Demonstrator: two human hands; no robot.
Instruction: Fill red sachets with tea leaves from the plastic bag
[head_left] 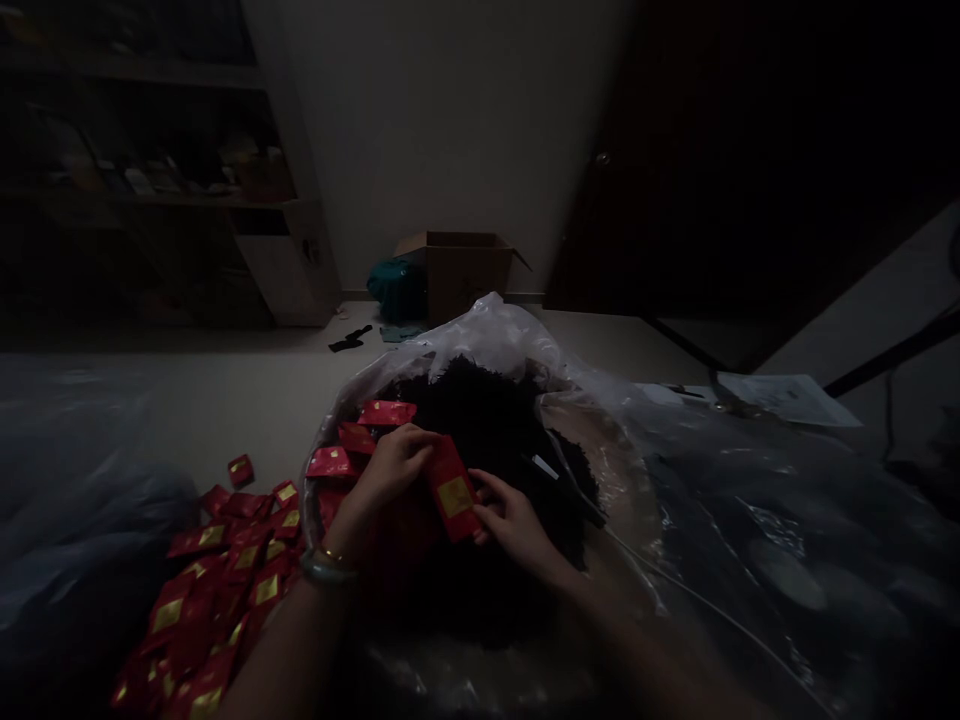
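Observation:
A red packet [453, 492] with a gold label is held tilted between my two hands. My left hand [396, 462] pinches its upper left end, a bangle on that wrist. Fingers of my right hand [511, 522] close on its lower right edge. Beneath lies a heap of dark, shredded-looking material [487, 400] inside a round container lined with clear plastic [495, 325]. Several other red packets [331, 462] rest at the container's left side. A thin tool with a pale tip [545, 467] lies on the dark heap to the right; its kind is unclear.
On the floor at left is a pile of red packets [217, 590]. An open cardboard box [469, 275] and a teal bag [397, 288] stand by the wall. Large clear plastic bags [780, 560] lie at right; a cord [697, 595] crosses there. Shelves [150, 195] stand far left.

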